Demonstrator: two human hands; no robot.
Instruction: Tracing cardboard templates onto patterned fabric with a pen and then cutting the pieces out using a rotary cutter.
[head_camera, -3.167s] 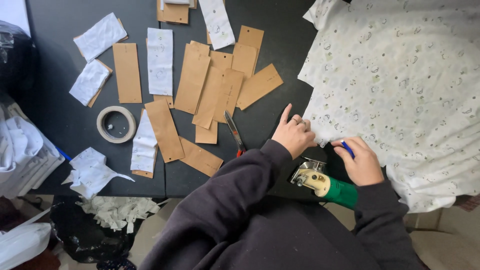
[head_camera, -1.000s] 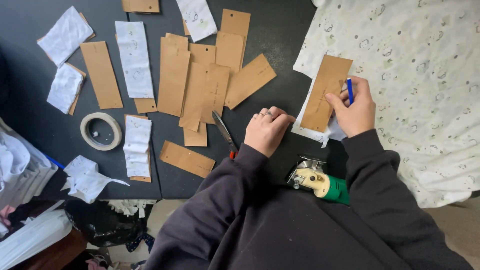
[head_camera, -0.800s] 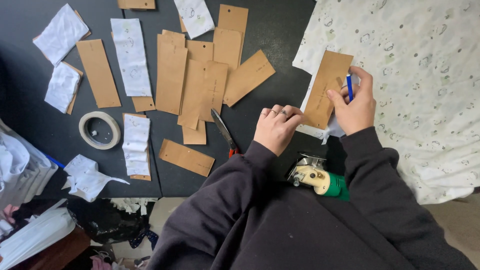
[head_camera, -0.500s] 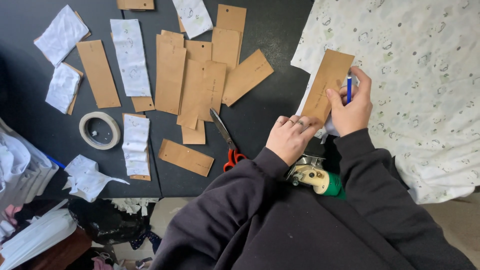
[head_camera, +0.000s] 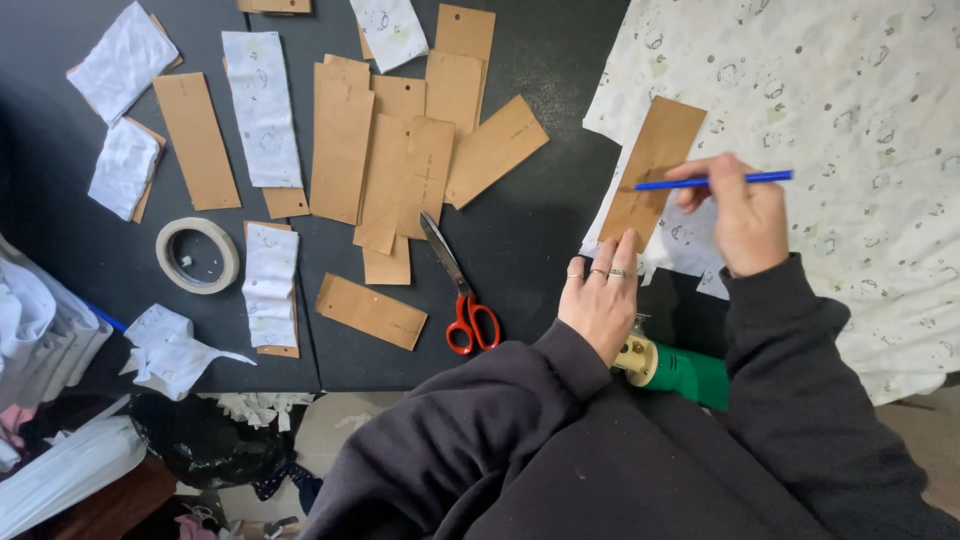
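A brown card strip lies flat on the near left corner of the printed white cloth, which is spread over the right part of the dark table. The left hand, fingers straight and close together, presses its fingertips on the strip's near end and grips nothing. The right hand, just right of the strip, pinches a blue pen whose tip meets the strip's middle. The strip looks light, thin and fairly stiff, liable to slide on the soft cloth, so it is probably best pinned flat at an end or lifted by an edge. Left of the strip, well apart on the table, lie red-handled scissors, more card strips and a tape roll; a green power tool sits near the left wrist.
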